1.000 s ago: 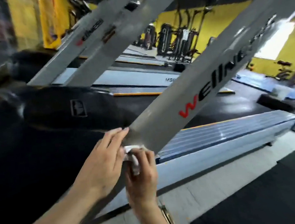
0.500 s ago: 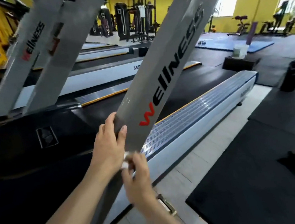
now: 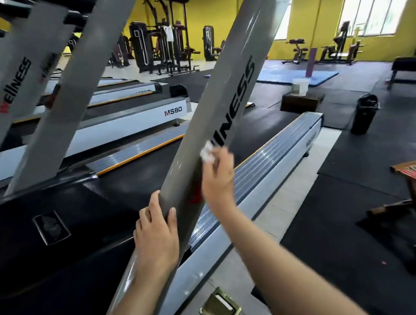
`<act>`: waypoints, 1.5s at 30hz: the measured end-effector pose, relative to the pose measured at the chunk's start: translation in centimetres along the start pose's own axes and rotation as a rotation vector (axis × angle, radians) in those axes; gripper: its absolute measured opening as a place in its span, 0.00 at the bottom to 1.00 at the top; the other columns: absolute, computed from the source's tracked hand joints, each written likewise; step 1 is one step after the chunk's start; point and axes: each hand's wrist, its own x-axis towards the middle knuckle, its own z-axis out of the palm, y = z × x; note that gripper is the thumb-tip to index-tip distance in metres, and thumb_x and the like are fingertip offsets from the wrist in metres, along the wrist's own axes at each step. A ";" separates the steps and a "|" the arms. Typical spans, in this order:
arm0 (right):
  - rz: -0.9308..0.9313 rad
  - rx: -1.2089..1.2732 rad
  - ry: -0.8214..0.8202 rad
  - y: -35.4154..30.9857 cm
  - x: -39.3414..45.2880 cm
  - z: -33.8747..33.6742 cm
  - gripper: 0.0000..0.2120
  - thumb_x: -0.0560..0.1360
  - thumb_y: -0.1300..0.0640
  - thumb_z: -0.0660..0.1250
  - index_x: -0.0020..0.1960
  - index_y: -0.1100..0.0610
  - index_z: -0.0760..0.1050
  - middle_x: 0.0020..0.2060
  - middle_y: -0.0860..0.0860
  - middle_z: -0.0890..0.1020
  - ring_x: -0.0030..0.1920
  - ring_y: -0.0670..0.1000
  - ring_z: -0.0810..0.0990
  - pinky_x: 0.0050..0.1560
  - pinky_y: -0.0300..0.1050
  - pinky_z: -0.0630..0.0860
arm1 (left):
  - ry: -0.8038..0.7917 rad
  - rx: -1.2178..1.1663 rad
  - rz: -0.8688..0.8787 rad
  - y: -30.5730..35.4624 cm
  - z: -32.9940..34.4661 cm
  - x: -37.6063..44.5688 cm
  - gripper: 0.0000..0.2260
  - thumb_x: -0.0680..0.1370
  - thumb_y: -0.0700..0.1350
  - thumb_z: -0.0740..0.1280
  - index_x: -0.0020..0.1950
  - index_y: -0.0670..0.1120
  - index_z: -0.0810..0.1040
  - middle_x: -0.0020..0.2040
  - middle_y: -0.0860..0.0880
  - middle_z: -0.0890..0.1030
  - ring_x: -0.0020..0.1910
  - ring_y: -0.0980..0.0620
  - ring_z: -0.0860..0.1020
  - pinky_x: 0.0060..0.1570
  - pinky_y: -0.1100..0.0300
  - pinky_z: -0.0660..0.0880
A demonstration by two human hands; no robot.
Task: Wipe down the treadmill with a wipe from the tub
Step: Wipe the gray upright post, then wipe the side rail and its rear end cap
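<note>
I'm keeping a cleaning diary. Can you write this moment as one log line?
step: wiping upright | right hand: presses wipe on grey upright | left hand: grips upright's lower edge | tub: not identified

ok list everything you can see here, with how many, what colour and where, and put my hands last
treadmill upright: one, grey, lettered, slanting up centre
wipe: one, white, on that upright
side rail: one, silver, right of the upright
other treadmills: several, grey and white, left
tub: one, white, on a dark box behind
bin: one, black, right floor
weight machines: several, black, by the yellow wall
floor plate: one, brass, bottom centre
left hand: grips the upright's edge
right hand: holds the wipe to the upright
</note>
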 end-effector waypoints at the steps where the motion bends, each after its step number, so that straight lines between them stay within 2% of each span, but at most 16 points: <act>1: 0.004 -0.018 -0.082 0.9 -3.7 0.1 0.06 0.80 0.64 0.62 0.53 0.56 0.74 0.47 0.50 0.71 0.45 0.42 0.71 0.48 0.36 0.68 | 0.000 -0.003 0.001 0.0 -0.1 0.0 0.24 0.83 0.53 0.58 0.79 0.48 0.63 0.65 0.38 0.74 0.62 0.35 0.73 0.62 0.40 0.69; 5: 0.049 -0.052 -0.262 2.9 -7.9 -0.4 0.05 0.80 0.62 0.62 0.50 0.53 0.72 0.47 0.49 0.72 0.46 0.38 0.71 0.47 0.36 0.67 | 0.023 -0.018 0.036 -0.1 -0.2 -0.2 0.24 0.83 0.53 0.58 0.79 0.48 0.63 0.65 0.39 0.74 0.61 0.36 0.74 0.61 0.41 0.70; 11: -0.065 -0.031 -0.057 -1.0 9.9 -3.4 0.02 0.81 0.61 0.62 0.50 0.55 0.72 0.43 0.46 0.70 0.44 0.45 0.71 0.44 0.37 0.66 | 0.146 0.095 0.045 0.6 0.7 -0.6 0.23 0.86 0.55 0.51 0.78 0.46 0.63 0.64 0.39 0.75 0.58 0.36 0.75 0.56 0.40 0.72; 13: -0.119 -0.002 -0.012 -1.1 12.6 -4.0 0.05 0.79 0.63 0.62 0.54 0.59 0.74 0.45 0.48 0.74 0.48 0.49 0.73 0.48 0.39 0.67 | 0.182 0.134 0.020 1.1 1.2 -0.8 0.25 0.84 0.56 0.51 0.78 0.46 0.63 0.64 0.39 0.76 0.58 0.36 0.75 0.57 0.39 0.71; 15: -0.165 0.044 -0.043 -0.4 11.9 -4.2 0.09 0.78 0.65 0.61 0.56 0.60 0.74 0.48 0.51 0.74 0.50 0.44 0.72 0.50 0.32 0.67 | 0.205 0.160 -0.024 1.7 1.4 -1.0 0.26 0.83 0.59 0.50 0.78 0.48 0.62 0.66 0.41 0.75 0.60 0.37 0.75 0.60 0.40 0.69; 17: -0.216 0.041 -0.200 2.0 8.6 -4.6 0.09 0.78 0.66 0.61 0.57 0.60 0.73 0.50 0.53 0.72 0.49 0.40 0.71 0.51 0.28 0.67 | 0.215 0.162 -0.079 2.3 1.7 -0.9 0.27 0.82 0.62 0.50 0.78 0.50 0.62 0.67 0.43 0.74 0.62 0.39 0.73 0.63 0.40 0.68; 20: -0.266 0.009 -0.596 6.7 5.0 -5.9 0.12 0.77 0.66 0.62 0.60 0.58 0.71 0.55 0.52 0.69 0.51 0.50 0.74 0.55 0.38 0.71 | 0.256 0.155 -0.162 3.3 2.2 -0.5 0.28 0.82 0.64 0.51 0.76 0.50 0.63 0.66 0.43 0.75 0.63 0.39 0.73 0.65 0.40 0.68; 22: -0.286 0.016 -0.779 9.3 5.2 -7.0 0.12 0.78 0.66 0.63 0.59 0.56 0.71 0.54 0.50 0.68 0.51 0.50 0.73 0.53 0.36 0.70 | 0.282 0.172 -0.216 3.8 2.5 -0.4 0.29 0.81 0.65 0.51 0.74 0.48 0.64 0.65 0.43 0.75 0.62 0.39 0.73 0.65 0.40 0.69; 25: -0.258 0.086 -0.872 13.1 7.6 -8.7 0.12 0.79 0.66 0.62 0.58 0.53 0.73 0.54 0.49 0.70 0.56 0.43 0.70 0.52 0.24 0.64 | 0.314 0.220 -0.265 4.8 3.1 -0.3 0.28 0.82 0.65 0.50 0.73 0.47 0.65 0.63 0.42 0.76 0.60 0.38 0.75 0.62 0.37 0.70; 29: -0.285 -0.019 -1.021 20.4 9.8 -10.6 0.16 0.78 0.64 0.65 0.64 0.53 0.74 0.51 0.49 0.74 0.46 0.42 0.68 0.44 0.30 0.63 | 0.364 0.311 -0.374 6.2 4.1 -0.3 0.29 0.83 0.63 0.48 0.75 0.45 0.63 0.66 0.41 0.72 0.63 0.39 0.72 0.65 0.37 0.68; 32: -0.273 -0.059 -1.172 24.1 9.7 -10.7 0.13 0.79 0.64 0.65 0.61 0.52 0.79 0.48 0.48 0.73 0.45 0.42 0.72 0.47 0.28 0.67 | 0.393 0.350 -0.444 7.1 4.9 -0.6 0.26 0.85 0.61 0.48 0.77 0.47 0.60 0.68 0.42 0.71 0.64 0.41 0.71 0.67 0.39 0.68; 34: -0.324 -0.048 -1.212 25.0 9.1 -9.4 0.12 0.79 0.64 0.66 0.58 0.51 0.82 0.49 0.47 0.74 0.48 0.45 0.74 0.52 0.39 0.72 | 0.419 0.390 -0.472 7.9 5.6 -0.5 0.26 0.86 0.60 0.47 0.80 0.47 0.57 0.74 0.42 0.68 0.70 0.41 0.69 0.72 0.42 0.65; 38: -0.623 -0.060 -1.143 25.5 7.4 -3.4 0.11 0.77 0.64 0.69 0.55 0.52 0.82 0.51 0.48 0.82 0.52 0.54 0.76 0.51 0.47 0.67 | 0.451 0.399 -0.590 8.8 6.5 -0.3 0.30 0.86 0.59 0.48 0.84 0.47 0.47 0.82 0.43 0.57 0.80 0.43 0.57 0.79 0.49 0.55; 40: -0.722 -0.099 -1.125 25.9 6.0 -0.5 0.11 0.74 0.64 0.70 0.54 0.52 0.82 0.49 0.48 0.83 0.51 0.56 0.78 0.51 0.50 0.68 | 0.491 0.468 -0.529 9.2 7.8 -1.3 0.30 0.86 0.53 0.53 0.84 0.43 0.46 0.83 0.43 0.51 0.82 0.45 0.52 0.80 0.54 0.48; 42: -0.789 -0.117 -1.151 27.0 3.9 1.3 0.11 0.74 0.64 0.69 0.53 0.54 0.82 0.48 0.50 0.84 0.49 0.58 0.79 0.50 0.50 0.68 | 0.471 0.588 -0.324 9.3 10.5 -3.9 0.28 0.84 0.42 0.57 0.82 0.37 0.52 0.82 0.41 0.53 0.81 0.43 0.53 0.80 0.58 0.47; 45: -0.848 -0.138 -1.273 29.2 0.7 0.8 0.17 0.74 0.60 0.62 0.61 0.56 0.80 0.57 0.52 0.83 0.53 0.59 0.79 0.52 0.51 0.71 | 0.122 0.748 -0.025 7.3 15.0 -8.9 0.31 0.75 0.33 0.61 0.80 0.36 0.60 0.80 0.38 0.61 0.79 0.41 0.62 0.79 0.50 0.59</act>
